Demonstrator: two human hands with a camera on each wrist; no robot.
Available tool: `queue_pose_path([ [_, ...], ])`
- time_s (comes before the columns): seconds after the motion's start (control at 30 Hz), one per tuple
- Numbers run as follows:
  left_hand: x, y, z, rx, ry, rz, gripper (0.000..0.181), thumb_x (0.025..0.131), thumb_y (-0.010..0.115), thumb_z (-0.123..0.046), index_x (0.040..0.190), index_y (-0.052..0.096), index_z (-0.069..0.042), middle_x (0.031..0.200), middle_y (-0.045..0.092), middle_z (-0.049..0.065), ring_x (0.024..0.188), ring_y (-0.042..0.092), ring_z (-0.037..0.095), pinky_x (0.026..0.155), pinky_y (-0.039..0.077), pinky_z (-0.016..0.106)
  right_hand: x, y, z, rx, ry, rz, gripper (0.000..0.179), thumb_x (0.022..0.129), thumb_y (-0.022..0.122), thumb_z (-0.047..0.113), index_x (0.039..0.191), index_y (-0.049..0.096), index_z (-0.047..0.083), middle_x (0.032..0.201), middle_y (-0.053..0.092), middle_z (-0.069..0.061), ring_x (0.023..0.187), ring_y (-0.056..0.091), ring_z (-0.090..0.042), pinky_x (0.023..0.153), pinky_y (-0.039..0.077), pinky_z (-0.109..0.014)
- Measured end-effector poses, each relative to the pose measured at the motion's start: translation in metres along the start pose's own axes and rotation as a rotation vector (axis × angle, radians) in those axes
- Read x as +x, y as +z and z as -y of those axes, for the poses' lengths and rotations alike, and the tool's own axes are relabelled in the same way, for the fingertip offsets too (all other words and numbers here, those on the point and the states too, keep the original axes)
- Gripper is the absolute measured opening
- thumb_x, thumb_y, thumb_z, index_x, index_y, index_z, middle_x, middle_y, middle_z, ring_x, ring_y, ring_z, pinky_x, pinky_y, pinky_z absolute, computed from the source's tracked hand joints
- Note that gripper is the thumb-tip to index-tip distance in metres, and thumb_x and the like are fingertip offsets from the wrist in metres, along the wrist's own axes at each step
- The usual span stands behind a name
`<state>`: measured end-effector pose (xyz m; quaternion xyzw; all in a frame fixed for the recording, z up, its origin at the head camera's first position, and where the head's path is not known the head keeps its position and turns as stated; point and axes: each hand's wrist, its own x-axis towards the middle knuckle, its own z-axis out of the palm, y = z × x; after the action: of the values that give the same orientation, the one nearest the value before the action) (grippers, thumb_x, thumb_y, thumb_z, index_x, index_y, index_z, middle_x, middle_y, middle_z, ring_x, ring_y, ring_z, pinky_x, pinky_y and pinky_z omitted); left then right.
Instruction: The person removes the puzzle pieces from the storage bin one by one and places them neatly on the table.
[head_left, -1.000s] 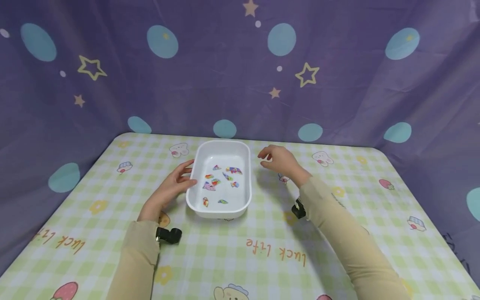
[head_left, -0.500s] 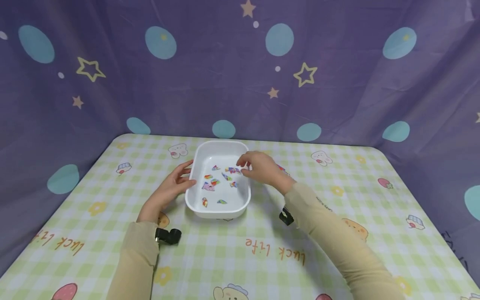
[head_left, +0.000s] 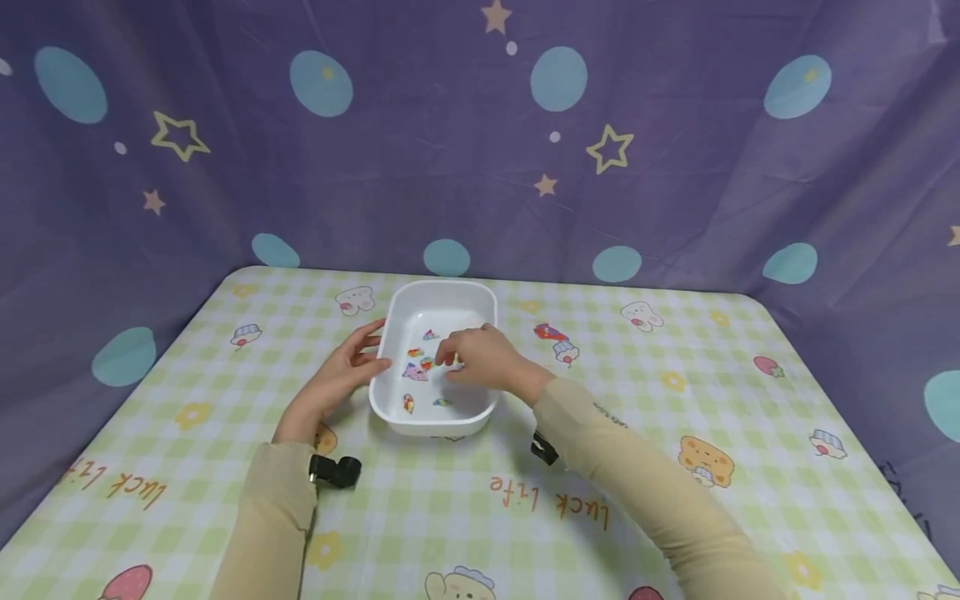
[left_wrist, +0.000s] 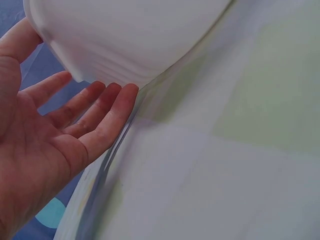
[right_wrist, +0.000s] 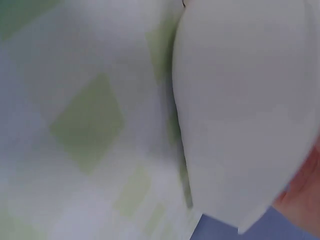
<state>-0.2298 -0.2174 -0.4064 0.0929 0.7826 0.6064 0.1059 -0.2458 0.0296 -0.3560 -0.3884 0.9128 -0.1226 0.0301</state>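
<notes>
A white tray (head_left: 433,428) is set on a checked tablecloth (head_left: 405,517), and several small colourful pieces are held on its floor. At its left side the tray is touched by the left hand (head_left: 341,375): the thumb is laid against the rim, and the loosely spread fingers are rested on the outer wall, as is also shown in the left wrist view. The tray is thus placed just to the right of that hand.

The right hand (head_left: 483,358) is held over the right part of the tray, with its fingers bent downward. Whether anything is pinched between its fingertips cannot be told; in the right wrist view most of the hand is hidden by the tray wall. Just left of its fingertips an orange-green piece (head_left: 427,363) is seen, with a pink piece (head_left: 416,373) beside it, a little nearer the left thumb. A blue-green piece (head_left: 442,402) is placed on the near side of the right hand, and a red-yellow piece (head_left: 408,403) near the tray's left wall. Outside the tray, to its right, a red-purple piece (head_left: 550,332) is laid on the tablecloth, apart from both hands.
</notes>
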Motion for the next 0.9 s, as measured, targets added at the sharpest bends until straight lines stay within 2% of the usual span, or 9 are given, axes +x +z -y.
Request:
queue_pose_path([
  [0.23, 0.001, 0.000, 0.001, -0.007, 0.004, 0.009, 0.070, 0.087, 0.061, -0.022, 0.145, 0.021, -0.024, 0.137, 0.034, 0.016, 0.115, 0.045, 0.030, 0.079, 0.051, 0.031, 0.007, 0.011, 0.014, -0.068, 0.029, 0.083, 0.020, 0.077, 0.070, 0.030, 0.096, 0.068, 0.026, 0.087, 0.063, 0.014, 0.080, 0.055, -0.002, 0.079, 0.040, -0.032],
  [0.43, -0.002, 0.000, -0.001, -0.010, 0.003, 0.009, 0.071, 0.087, 0.062, -0.024, 0.145, 0.021, -0.024, 0.138, 0.034, 0.016, 0.116, 0.045, 0.031, 0.079, 0.051, 0.032, 0.010, 0.019, 0.018, -0.117, 0.068, 0.145, 0.017, 0.075, 0.071, 0.033, 0.092, 0.067, 0.029, 0.080, 0.061, 0.020, 0.079, 0.053, 0.001, 0.093, 0.035, -0.040],
  [0.53, -0.003, 0.001, -0.002, -0.006, 0.002, 0.008, 0.071, 0.087, 0.061, -0.023, 0.145, 0.021, -0.024, 0.138, 0.033, 0.016, 0.117, 0.044, 0.032, 0.080, 0.051, 0.032, 0.010, 0.021, 0.018, -0.127, 0.065, 0.167, 0.018, 0.073, 0.073, 0.035, 0.089, 0.066, 0.029, 0.076, 0.059, 0.020, 0.077, 0.053, 0.000, 0.096, 0.033, -0.044],
  [0.67, -0.003, 0.000, -0.002, -0.001, -0.003, 0.004, 0.070, 0.088, 0.061, -0.021, 0.145, 0.021, -0.024, 0.138, 0.033, 0.016, 0.116, 0.044, 0.031, 0.080, 0.050, 0.032, 0.010, 0.023, 0.018, -0.129, 0.058, 0.182, 0.018, 0.071, 0.074, 0.036, 0.085, 0.066, 0.029, 0.072, 0.056, 0.019, 0.074, 0.052, -0.001, 0.099, 0.032, -0.046],
  [0.9, 0.000, -0.001, -0.001, 0.007, -0.005, 0.001, 0.069, 0.088, 0.060, -0.020, 0.145, 0.021, -0.025, 0.138, 0.034, 0.016, 0.115, 0.045, 0.031, 0.080, 0.051, 0.032, 0.011, 0.024, 0.018, -0.138, 0.067, 0.191, 0.013, 0.074, 0.073, 0.033, 0.083, 0.064, 0.030, 0.070, 0.056, 0.019, 0.073, 0.051, -0.001, 0.100, 0.030, -0.046],
])
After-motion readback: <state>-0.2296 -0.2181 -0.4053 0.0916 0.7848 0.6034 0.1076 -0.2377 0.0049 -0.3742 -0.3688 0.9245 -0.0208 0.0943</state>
